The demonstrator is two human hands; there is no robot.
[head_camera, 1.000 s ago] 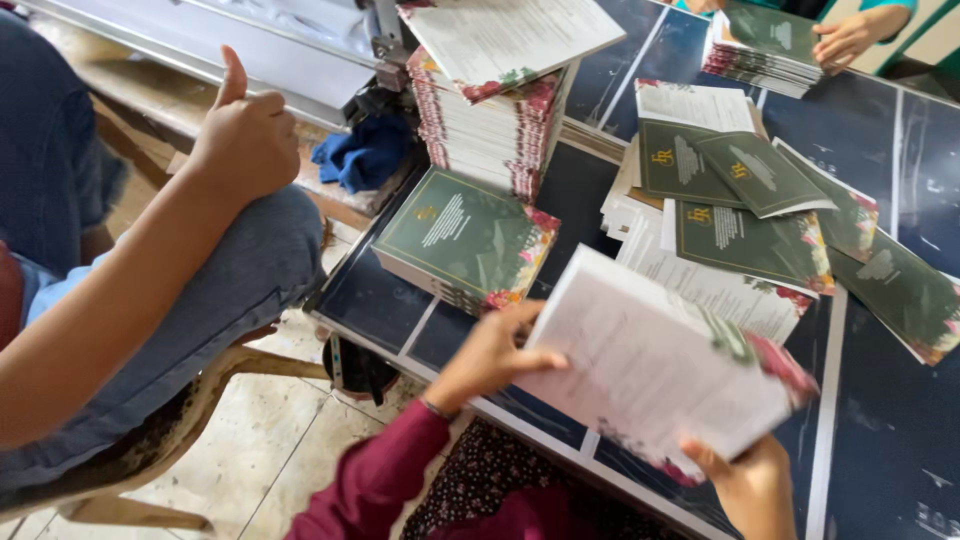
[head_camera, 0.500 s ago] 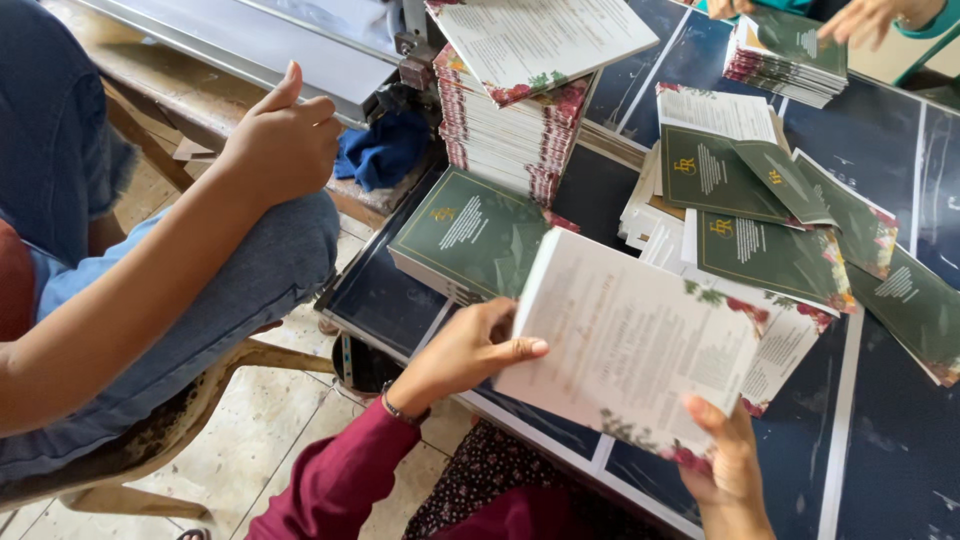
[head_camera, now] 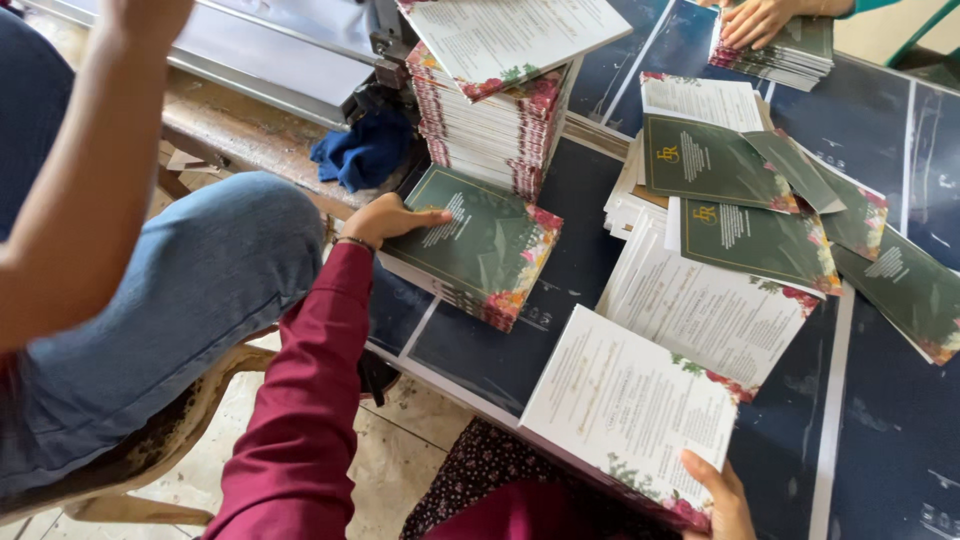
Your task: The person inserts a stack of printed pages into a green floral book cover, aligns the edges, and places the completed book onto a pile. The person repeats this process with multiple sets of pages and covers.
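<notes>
The left hand (head_camera: 385, 218) lies flat and open on a green card pile (head_camera: 480, 248) on the table (head_camera: 880, 440), while the right hand (head_camera: 722, 497) pinches a white card (head_camera: 632, 410) by its bottom edge, which looks thin, light, bendy and best held at the edges.

One cam only, head-worn, looks steeply down and fwd over dark table (head_camera: 880, 420). Close range: wearer's left hand (head_camera: 395, 218) at 10 o'clock from centre, right hand (head_camera: 722, 500) at 5 o'clock near bottom edge. Co-worker's knee (head_camera: 240, 250) at 9 o'clock; another person's hand (head_camera: 760, 18) at 1 o'clock, far side. No 2nd view, so nothing shared.
</notes>
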